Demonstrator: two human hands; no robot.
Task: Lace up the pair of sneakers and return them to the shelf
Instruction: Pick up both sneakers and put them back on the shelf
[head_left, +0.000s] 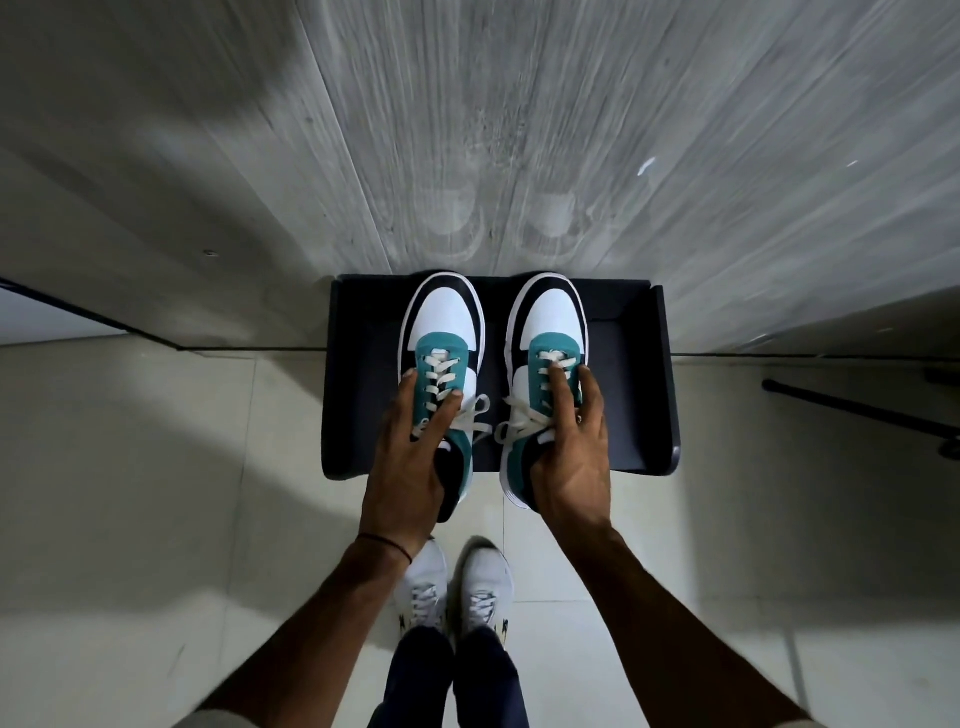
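Note:
Two teal, white and black sneakers with cream laces tied in bows sit side by side on a dark shelf (628, 332), toes toward the wall. Their heels stick out past the shelf's front edge. My left hand (410, 462) grips the left sneaker (444, 317) over its laces and collar. My right hand (569, 457) grips the right sneaker (550, 317) the same way, one finger lying on its laces.
The shelf stands against a grey wood-grain wall (519, 130), which faintly mirrors the shoe toes. Below are pale floor tiles and my own feet in white sneakers (454, 587). A thin black rod (852, 410) lies low at the right.

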